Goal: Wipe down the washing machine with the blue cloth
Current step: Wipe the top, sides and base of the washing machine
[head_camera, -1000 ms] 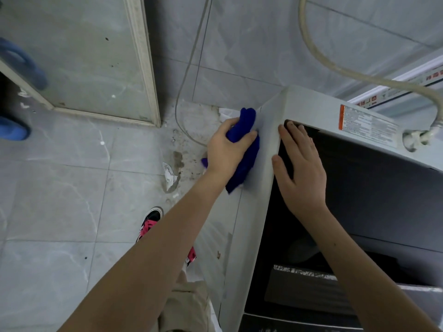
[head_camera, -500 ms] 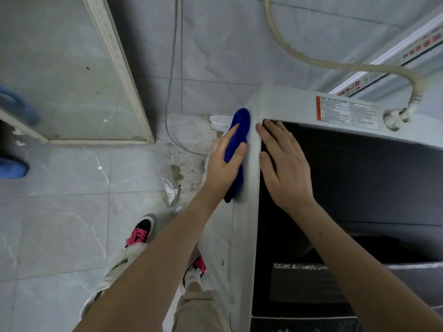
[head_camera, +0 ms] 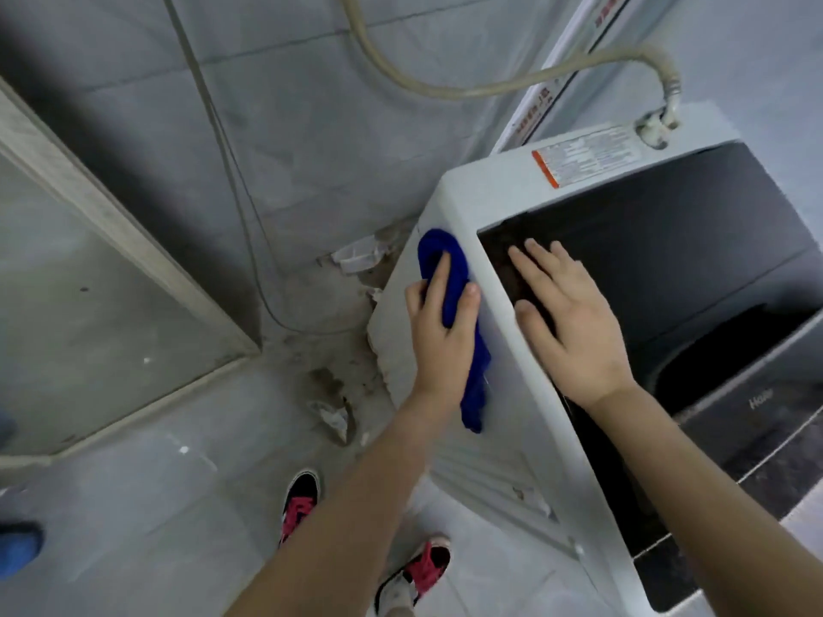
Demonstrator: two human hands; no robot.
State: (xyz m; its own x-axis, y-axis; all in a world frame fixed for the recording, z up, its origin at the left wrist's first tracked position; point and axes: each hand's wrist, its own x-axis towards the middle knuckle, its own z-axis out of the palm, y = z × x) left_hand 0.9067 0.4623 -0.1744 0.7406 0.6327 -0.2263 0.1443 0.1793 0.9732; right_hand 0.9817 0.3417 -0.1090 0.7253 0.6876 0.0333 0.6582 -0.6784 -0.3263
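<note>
A white top-loading washing machine [head_camera: 494, 456] fills the right half of the frame, its dark grey glossy lid [head_camera: 677, 229] running toward the right edge. The deep blue soft cloth [head_camera: 447, 256] lies bunched lengthwise against the machine's white left rim, at centre frame, where the top meets the side panel. One end sticks out above the fingers and the other hangs down below the wrist.

The left hand [head_camera: 438, 336] grips this cloth. A finger lies along its top, the thumb hooks round its right side, and the palm presses it to the rim.

The right hand [head_camera: 574, 331], just right of centre, rests flat on the lid near its upper left corner. Its fingers are straight and slightly spread, pointing to the upper left and holding nothing. Both bare forearms come in from the bottom edge.

At the machine's top edge, in the upper right, a white printed label with an orange stripe [head_camera: 588, 160] is stuck to the casing. Beside it a beige ribbed hose [head_camera: 445, 86] meets a fitting and loops away across the grey tiled wall [head_camera: 311, 104]. A thin grey cable [head_camera: 222, 140] runs down the wall to the floor.

A pale door frame [head_camera: 111, 216] crosses the left side. Crumpled white scraps [head_camera: 360, 256] and brown stains lie on the grey tiled floor [head_camera: 133, 483] next to the machine. Two black and pink sneakers [head_camera: 300, 505] stand at bottom centre, and a blurred blue object [head_camera: 18, 547] sits at the lower left edge.
</note>
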